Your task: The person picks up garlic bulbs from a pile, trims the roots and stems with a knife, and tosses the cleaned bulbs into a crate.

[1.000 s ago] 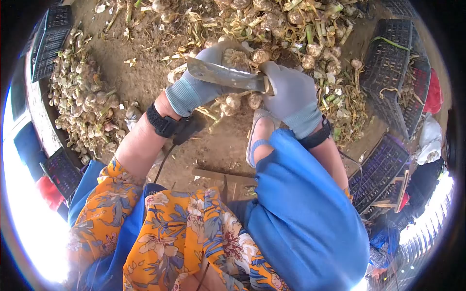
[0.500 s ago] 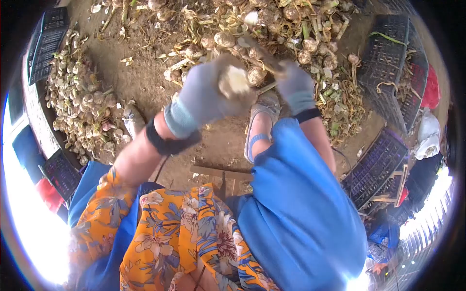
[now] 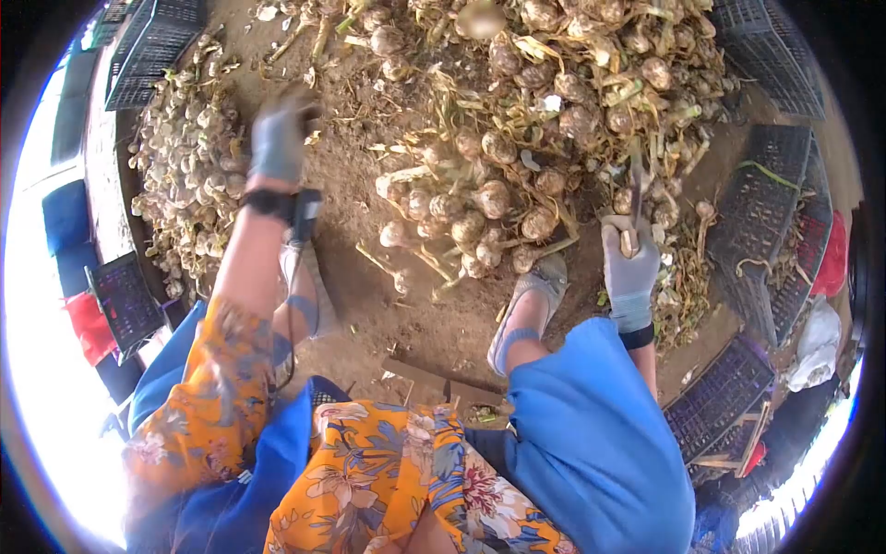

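Note:
My right hand (image 3: 631, 268), in a grey glove, is closed around the handle of a knife (image 3: 636, 189), whose blade points up over the garlic at the right. My left hand (image 3: 279, 138), gloved too, is smeared by motion beside the left garlic pile (image 3: 189, 157); its fingers are too blurred to read. Between the hands lies a large heap of garlic bulbs (image 3: 494, 198) with dry stalks, on bare soil. A blurred pale round thing (image 3: 480, 18) shows above the heap at the top.
Black crates (image 3: 757, 222) stand at the right, with another dark crate (image 3: 720, 397) lower down. More crates (image 3: 155, 51) are at the upper left and a small one (image 3: 127, 303) at the left. My feet rest on the soil below the heap.
My hands have moved apart, the left one toward the left pile and the right one down and right with the knife. The pale bulb at my left hand is no longer there. The view has shifted.

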A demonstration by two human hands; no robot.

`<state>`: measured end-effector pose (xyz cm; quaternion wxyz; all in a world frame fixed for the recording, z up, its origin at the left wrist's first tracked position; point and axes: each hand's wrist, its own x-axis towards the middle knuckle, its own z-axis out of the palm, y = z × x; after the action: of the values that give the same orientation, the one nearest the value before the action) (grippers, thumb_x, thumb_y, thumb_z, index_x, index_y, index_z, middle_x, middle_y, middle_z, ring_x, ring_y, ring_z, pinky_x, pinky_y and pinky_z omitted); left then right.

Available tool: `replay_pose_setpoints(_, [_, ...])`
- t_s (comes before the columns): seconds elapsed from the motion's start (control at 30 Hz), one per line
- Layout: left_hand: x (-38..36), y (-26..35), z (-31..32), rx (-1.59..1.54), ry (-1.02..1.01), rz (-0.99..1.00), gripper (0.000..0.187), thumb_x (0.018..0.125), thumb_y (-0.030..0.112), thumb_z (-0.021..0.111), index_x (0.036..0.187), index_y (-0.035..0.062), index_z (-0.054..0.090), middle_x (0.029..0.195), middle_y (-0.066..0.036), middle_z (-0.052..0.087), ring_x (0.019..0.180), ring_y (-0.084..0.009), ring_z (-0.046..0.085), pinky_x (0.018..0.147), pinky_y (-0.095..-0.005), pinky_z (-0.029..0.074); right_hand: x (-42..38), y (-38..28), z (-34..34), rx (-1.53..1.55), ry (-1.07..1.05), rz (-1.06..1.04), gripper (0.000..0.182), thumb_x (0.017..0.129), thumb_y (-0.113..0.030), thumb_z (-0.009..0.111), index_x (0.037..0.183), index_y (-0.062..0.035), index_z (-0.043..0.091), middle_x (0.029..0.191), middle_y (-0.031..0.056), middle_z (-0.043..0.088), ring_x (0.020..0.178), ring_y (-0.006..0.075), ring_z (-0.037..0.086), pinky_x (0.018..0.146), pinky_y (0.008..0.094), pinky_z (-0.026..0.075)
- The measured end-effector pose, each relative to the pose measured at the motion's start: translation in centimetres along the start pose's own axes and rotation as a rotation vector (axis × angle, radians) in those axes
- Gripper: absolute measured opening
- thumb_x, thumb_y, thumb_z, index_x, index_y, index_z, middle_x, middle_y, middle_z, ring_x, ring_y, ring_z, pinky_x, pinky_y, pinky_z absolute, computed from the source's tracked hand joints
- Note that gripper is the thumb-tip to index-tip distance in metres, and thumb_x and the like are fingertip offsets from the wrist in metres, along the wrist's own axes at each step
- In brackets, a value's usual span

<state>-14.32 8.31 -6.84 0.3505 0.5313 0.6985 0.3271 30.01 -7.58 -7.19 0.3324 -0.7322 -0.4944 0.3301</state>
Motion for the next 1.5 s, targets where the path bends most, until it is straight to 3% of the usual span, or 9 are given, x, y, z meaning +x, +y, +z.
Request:
replay_pose_setpoints(0.23, [11.5,-8.6,14.2,0.373,-0.042,0.135,0.046,0.088,0.018,0.069,0.131,0.0107,0.054,0.127,-0.010,0.055,0.110,-0.0227,0.057,0.091,-0.0356,0.048,0.1,1.2,1.6,-0.031,-0.045,-0.085,0.008,0.082,-0.008,0.066,0.090,-0.0054,0.066,0.084,0.0079,0.067,0.071,0.0158,0.064,0.068,0.0288,0.051])
replay_pose_setpoints(0.3, [9.1,-4.6,12.8,-0.530,-0.224,-0.187,0.039,0.090,0.021,0.068,0.124,0.0061,0.056,0.112,-0.009,0.063,0.098,-0.0212,0.061,0.089,-0.0291,0.050,0.0,0.9,1.5,-0.028,-0.065,-0.044,0.010,0.081,-0.007,0.067,0.091,-0.0064,0.066,0.083,0.0073,0.067,0.073,0.0185,0.065,0.069,0.0302,0.051])
replay_pose_setpoints(0.4, [2.4,1.6,11.2,-0.742,-0.471,-0.331,0.041,0.092,0.028,0.065,0.124,0.0034,0.055,0.105,-0.008,0.067,0.094,-0.0163,0.064,0.083,-0.0251,0.052,0.2,-0.8,2.2,-0.038,-0.093,-0.037,0.012,0.081,-0.010,0.067,0.093,-0.0070,0.066,0.082,0.0104,0.068,0.074,0.0254,0.067,0.069,0.0326,0.052])
replay_pose_setpoints(0.63, [-8.4,5.7,12.2,-0.070,-0.784,0.086,0.030,0.097,0.013,0.053,0.123,-0.0031,0.055,0.115,-0.011,0.063,0.102,-0.0202,0.063,0.087,-0.0280,0.051,2.4,-7.9,4.4,-0.397,-0.409,-0.191,0.027,0.080,-0.022,0.064,0.105,-0.0138,0.061,0.081,0.0145,0.067,0.080,0.0363,0.065,0.069,0.0461,0.052])
replay_pose_setpoints(0.87, [-11.3,8.2,11.3,-0.191,-0.796,0.353,0.026,0.096,0.011,0.053,0.117,-0.0024,0.062,0.105,-0.013,0.067,0.095,-0.0161,0.061,0.088,-0.0294,0.049,2.6,-6.5,5.3,-0.369,-0.411,-0.360,0.021,0.082,-0.021,0.061,0.098,-0.0079,0.059,0.083,0.0153,0.068,0.080,0.0368,0.066,0.070,0.0465,0.052])
replay_pose_setpoints(0.97, [-10.6,10.0,10.8,-0.199,-0.972,0.199,0.025,0.095,0.010,0.053,0.116,-0.0013,0.062,0.100,-0.011,0.068,0.090,-0.0147,0.061,0.081,-0.0282,0.050,3.8,-2.6,3.9,-0.557,-0.439,-0.071,0.020,0.086,-0.024,0.060,0.097,-0.0071,0.062,0.085,0.0156,0.068,0.078,0.0324,0.067,0.073,0.0426,0.053])
replay_pose_setpoints(1.07, [-9.8,11.5,11.7,-0.091,-1.024,0.093,0.023,0.094,0.012,0.054,0.111,-0.0018,0.063,0.093,-0.009,0.068,0.080,-0.0131,0.061,0.073,-0.0274,0.050,2.3,-3.2,2.4,0.150,-0.253,-0.142,0.020,0.088,-0.024,0.066,0.100,-0.0078,0.068,0.088,0.0075,0.069,0.078,0.0158,0.065,0.077,0.0290,0.051])
replay_pose_setpoints(1.3, [-11.4,12.4,12.6,0.028,-0.893,0.172,0.053,0.081,0.009,0.072,0.128,-0.0015,0.050,0.105,-0.008,0.064,0.088,-0.0127,0.060,0.079,-0.0273,0.050,2.0,-5.2,4.4,0.692,-0.291,0.286,0.019,0.087,-0.014,0.066,0.103,-0.0060,0.069,0.084,0.0010,0.064,0.073,0.0109,0.057,0.071,0.0238,0.047])
replay_pose_setpoints(1.5, [-12.4,12.4,13.6,-0.601,-0.880,-0.260,0.052,0.081,0.000,0.067,0.130,-0.0017,0.047,0.107,-0.005,0.061,0.091,-0.0092,0.058,0.077,-0.0245,0.050,0.2,-3.0,4.7,0.882,-0.488,0.406,0.019,0.087,-0.012,0.063,0.103,-0.0028,0.068,0.087,0.0038,0.068,0.076,0.0149,0.063,0.071,0.0285,0.050])
